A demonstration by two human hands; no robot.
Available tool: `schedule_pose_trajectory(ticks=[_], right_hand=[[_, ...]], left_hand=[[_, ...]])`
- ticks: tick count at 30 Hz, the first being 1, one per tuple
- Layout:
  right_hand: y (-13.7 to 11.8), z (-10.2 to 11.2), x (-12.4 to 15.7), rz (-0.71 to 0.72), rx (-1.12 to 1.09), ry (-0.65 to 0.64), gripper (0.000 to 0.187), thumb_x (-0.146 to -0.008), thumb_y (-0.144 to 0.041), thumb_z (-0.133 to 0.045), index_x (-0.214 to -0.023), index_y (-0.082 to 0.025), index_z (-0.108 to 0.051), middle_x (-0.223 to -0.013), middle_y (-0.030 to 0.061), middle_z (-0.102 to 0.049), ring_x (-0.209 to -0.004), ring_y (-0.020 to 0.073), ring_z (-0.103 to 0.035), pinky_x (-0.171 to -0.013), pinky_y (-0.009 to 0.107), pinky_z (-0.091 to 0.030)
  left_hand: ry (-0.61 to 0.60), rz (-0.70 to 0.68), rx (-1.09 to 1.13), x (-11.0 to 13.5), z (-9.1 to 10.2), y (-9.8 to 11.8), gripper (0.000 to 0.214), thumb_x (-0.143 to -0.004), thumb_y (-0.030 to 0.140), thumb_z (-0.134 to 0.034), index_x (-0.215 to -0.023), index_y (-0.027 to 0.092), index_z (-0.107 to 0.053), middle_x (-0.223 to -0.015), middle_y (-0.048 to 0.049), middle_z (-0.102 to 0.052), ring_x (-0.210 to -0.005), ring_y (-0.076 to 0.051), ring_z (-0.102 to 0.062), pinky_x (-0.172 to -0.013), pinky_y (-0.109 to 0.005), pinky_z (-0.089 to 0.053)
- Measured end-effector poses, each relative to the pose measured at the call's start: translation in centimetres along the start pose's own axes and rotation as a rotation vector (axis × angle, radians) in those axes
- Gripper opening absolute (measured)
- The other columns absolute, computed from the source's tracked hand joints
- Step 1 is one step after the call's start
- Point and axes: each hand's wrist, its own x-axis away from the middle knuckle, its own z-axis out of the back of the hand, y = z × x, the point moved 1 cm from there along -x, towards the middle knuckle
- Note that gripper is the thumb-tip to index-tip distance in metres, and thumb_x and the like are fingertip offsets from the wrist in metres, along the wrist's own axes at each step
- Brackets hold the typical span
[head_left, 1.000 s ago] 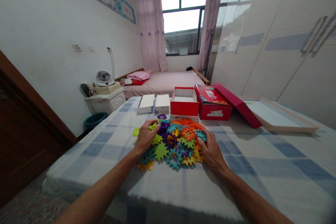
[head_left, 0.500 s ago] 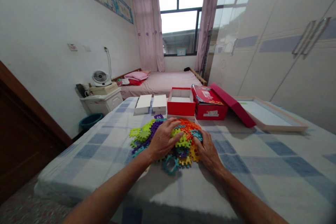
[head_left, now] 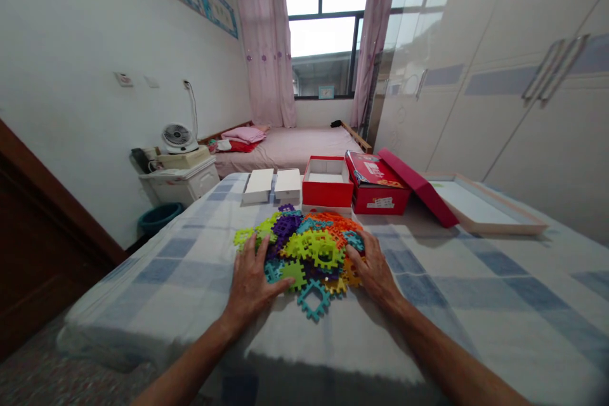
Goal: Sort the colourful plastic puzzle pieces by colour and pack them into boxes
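Note:
A heap of colourful interlocking plastic building pieces (head_left: 314, 247) with toothed edges lies on the checked bedcover. Green, purple, blue, orange and yellow pieces overlap in it. My left hand (head_left: 251, 279) rests against the heap's left side, fingers spread over green and blue pieces, thumb beside a green piece (head_left: 294, 274). On the right side, my right hand (head_left: 373, 266) touches the edge of the heap near a blue piece (head_left: 353, 240) and yellow ones, its fingers loosely apart. At the near edge of the heap lies a blue square piece (head_left: 314, 300) with an open middle.
Behind the heap stand two white boxes (head_left: 259, 185), an open red box (head_left: 327, 193) and a printed red box (head_left: 380, 200). A red lid (head_left: 419, 187) leans against the latter. Farther right is a shallow white tray (head_left: 504, 226). The bedcover (head_left: 171, 279) ends at the near edge.
My left hand has moved left and back from the top of the heap to its left side, uncovering green and purple pieces. My right hand stays nearly in place.

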Motion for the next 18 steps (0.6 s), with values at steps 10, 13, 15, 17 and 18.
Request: schedule_pose_trajectory(ticks=[10, 13, 15, 17, 18], right_hand=[[0.3, 0.1, -0.1, 0.022, -0.001, 0.016, 0.053, -0.086, -0.049, -0.042, -0.128, -0.017, -0.047, -0.131, 0.0126, -0.049, -0.123, 0.0247, -0.043, -0.106, 0.045, -0.034], [0.2, 0.1, 0.0, 0.016, 0.003, 0.026, 0.051, -0.085, -0.050, -0.041, -0.125, -0.018, -0.047, -0.130, 0.0124, -0.049, -0.123, 0.0252, -0.043, -0.106, 0.047, -0.034], [0.2, 0.1, 0.0, 0.014, 0.003, 0.029, 0.052, -0.085, -0.050, -0.041, -0.125, -0.017, -0.048, -0.130, 0.0129, -0.049, -0.124, 0.0254, -0.043, -0.106, 0.047, -0.033], [0.2, 0.1, 0.0, 0.008, 0.001, 0.033, 0.053, -0.085, -0.051, -0.041, -0.124, -0.016, -0.048, -0.130, 0.0132, -0.049, -0.123, 0.0255, -0.043, -0.106, 0.046, -0.032], [0.2, 0.1, 0.0, 0.006, 0.001, 0.036, 0.054, -0.085, -0.051, -0.040, -0.124, -0.016, -0.048, -0.130, 0.0132, -0.049, -0.123, 0.0256, -0.043, -0.106, 0.046, -0.032]], left_hand=[[-0.006, -0.170, 0.064, -2.7, 1.2, 4.0, 0.070, -0.082, 0.055, -0.053, -0.140, 0.020, -0.037, -0.150, -0.0162, -0.033, -0.139, -0.030, -0.029, -0.113, -0.055, -0.022], [0.075, -0.108, 0.130, -3.8, 2.4, 2.0, 0.054, -0.090, 0.049, -0.040, -0.137, 0.023, -0.040, -0.148, -0.0118, -0.037, -0.138, -0.025, -0.032, -0.113, -0.050, -0.025], [0.144, -0.016, 0.103, -4.2, 3.4, -1.4, 0.050, -0.092, 0.045, -0.033, -0.135, 0.022, -0.042, -0.147, -0.0106, -0.039, -0.138, -0.022, -0.033, -0.113, -0.045, -0.027], [0.149, 0.106, -0.063, -4.1, 4.4, -5.8, 0.051, -0.093, 0.043, -0.027, -0.134, 0.018, -0.045, -0.147, -0.0128, -0.039, -0.138, -0.024, -0.032, -0.114, -0.046, -0.025], [0.101, 0.175, -0.180, -3.8, 4.9, -8.2, 0.052, -0.093, 0.041, -0.024, -0.133, 0.016, -0.046, -0.148, -0.0148, -0.036, -0.140, -0.028, -0.028, -0.113, -0.051, -0.023]])
